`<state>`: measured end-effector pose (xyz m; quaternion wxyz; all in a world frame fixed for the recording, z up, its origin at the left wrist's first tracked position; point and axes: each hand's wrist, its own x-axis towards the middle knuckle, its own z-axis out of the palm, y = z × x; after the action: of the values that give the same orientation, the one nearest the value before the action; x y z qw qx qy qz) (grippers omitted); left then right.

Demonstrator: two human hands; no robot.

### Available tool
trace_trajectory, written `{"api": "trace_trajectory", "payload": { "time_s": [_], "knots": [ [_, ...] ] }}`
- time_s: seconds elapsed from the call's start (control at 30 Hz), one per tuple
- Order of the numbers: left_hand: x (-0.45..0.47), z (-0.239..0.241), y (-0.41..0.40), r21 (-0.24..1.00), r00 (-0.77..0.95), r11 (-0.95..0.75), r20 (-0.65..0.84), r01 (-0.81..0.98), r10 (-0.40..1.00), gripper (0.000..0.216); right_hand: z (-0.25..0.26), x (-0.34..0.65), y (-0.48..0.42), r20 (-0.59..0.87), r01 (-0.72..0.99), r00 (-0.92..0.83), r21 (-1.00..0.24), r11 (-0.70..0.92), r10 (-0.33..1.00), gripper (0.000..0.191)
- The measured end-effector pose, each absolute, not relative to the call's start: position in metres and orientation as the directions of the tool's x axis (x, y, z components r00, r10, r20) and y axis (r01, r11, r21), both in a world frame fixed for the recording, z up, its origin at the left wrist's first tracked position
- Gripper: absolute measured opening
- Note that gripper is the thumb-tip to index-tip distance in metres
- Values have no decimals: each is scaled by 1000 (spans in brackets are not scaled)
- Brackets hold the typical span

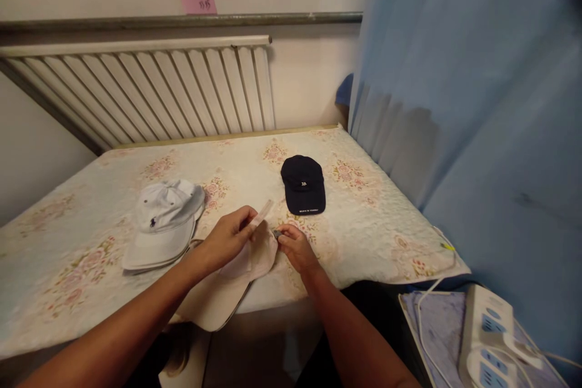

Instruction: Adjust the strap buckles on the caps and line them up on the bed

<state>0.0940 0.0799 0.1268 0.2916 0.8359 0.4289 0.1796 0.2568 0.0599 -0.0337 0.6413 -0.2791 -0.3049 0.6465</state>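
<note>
A beige cap (227,291) lies at the table's near edge, brim hanging over toward me. My left hand (227,239) pinches the cap's back strap (261,215), which sticks up and away. My right hand (295,245) is closed in a pinch on the small metal buckle (276,233) at the cap's back. A white cap (163,221) rests to the left of my hands. Just beyond them, slightly to the right, sits a dark navy cap (304,185).
The table has a floral quilted cover (82,254). A white radiator (150,91) lines the wall behind it. A blue curtain (477,103) hangs on the right. A white power strip (486,333) with cables lies at the lower right.
</note>
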Motion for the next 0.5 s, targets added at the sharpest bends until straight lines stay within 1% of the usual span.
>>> {"api": "trace_trajectory", "payload": {
  "time_s": [0.07, 0.17, 0.23, 0.3, 0.4, 0.43, 0.5],
  "knots": [
    [97, 131, 82, 688, 568, -423, 19, 589, 823, 19, -31, 258, 59, 29, -680, -32, -733, -1, 999, 21],
    [102, 133, 87, 689, 519, -385, 14, 615, 854, 23, -29, 261, 59, 28, -705, -41, -709, -9, 999, 23],
    [104, 132, 92, 700, 466, -321, -20, 638, 884, 25, -29, 262, 59, 27, -718, -46, -695, -15, 999, 23],
    [107, 128, 95, 726, 431, -204, -139, 657, 891, 25, -28, 262, 59, 27, -728, -52, -686, -19, 998, 24],
    [110, 120, 99, 763, 437, 6, -377, 647, 817, 21, -28, 262, 60, 29, -731, -57, -682, -22, 998, 24],
    [111, 116, 99, 775, 443, 68, -428, 629, 788, 20, -28, 262, 60, 29, -731, -57, -682, -22, 998, 24],
    [112, 109, 101, 803, 441, 181, -483, 568, 757, 18, -28, 262, 60, 28, -729, -56, -685, -22, 998, 24]
  ]
}}
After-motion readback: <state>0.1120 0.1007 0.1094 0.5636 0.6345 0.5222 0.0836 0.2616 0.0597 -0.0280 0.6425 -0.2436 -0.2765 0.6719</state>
